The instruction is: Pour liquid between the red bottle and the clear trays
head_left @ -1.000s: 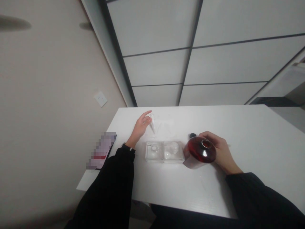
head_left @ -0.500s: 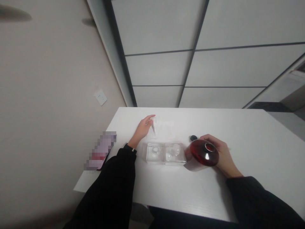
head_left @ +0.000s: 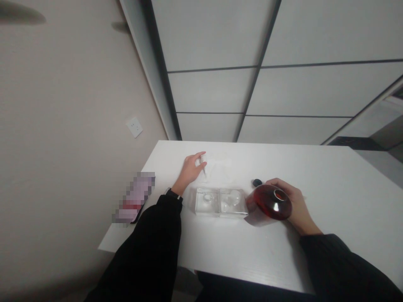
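Note:
My left hand (head_left: 190, 168) has its thumb and index finger closed around a small whitish piece (head_left: 204, 158) that narrows to a tip on the near side. Its exact kind is hard to make out against the white table. My right hand (head_left: 297, 205) grips the far right side of a dark red glass bottle (head_left: 270, 202), whose round mouth is uncapped. The bottle stands beside a clear two-part container (head_left: 218, 214) with round, clear shapes in both halves. Just beyond the bottle lies a small black cap (head_left: 257, 183).
On the white table (head_left: 252, 251), a phone (head_left: 138, 197) lies at the left edge near the wall. Faint, clear flat material (head_left: 222, 167) lies beyond the container. A wall socket (head_left: 134, 127) and white panels (head_left: 209, 92) stand behind.
The left thumb and index finger have closed in on the small whitish piece. My right hand keeps its hold on the bottle. The whole view has shifted slightly.

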`<state>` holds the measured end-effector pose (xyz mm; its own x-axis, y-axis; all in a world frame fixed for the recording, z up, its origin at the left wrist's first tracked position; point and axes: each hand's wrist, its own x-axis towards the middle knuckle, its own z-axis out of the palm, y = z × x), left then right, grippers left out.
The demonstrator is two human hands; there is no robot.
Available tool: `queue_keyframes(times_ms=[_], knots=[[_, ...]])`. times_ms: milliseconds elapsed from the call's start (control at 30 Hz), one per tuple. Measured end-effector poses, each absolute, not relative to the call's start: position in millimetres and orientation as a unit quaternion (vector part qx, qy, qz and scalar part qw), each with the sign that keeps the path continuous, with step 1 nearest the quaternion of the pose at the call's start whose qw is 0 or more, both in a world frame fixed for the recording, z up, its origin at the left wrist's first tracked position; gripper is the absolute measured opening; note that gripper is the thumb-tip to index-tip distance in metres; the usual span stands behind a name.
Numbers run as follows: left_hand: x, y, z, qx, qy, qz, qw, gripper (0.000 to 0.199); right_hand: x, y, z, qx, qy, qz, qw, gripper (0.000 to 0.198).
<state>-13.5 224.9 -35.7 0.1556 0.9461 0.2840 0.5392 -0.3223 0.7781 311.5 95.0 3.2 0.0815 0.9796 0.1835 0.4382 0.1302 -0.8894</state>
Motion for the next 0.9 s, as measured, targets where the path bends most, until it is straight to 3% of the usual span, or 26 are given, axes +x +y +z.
queue_keyframes(times_ms=[900], knots=[[-12.7, 221.7, -27.9, 0.727, 0.525, 0.376, 0.235, 0.04, 311.0, 93.6, 7.1, -0.586, -0.606, 0.304, 0.444, 0.016]])
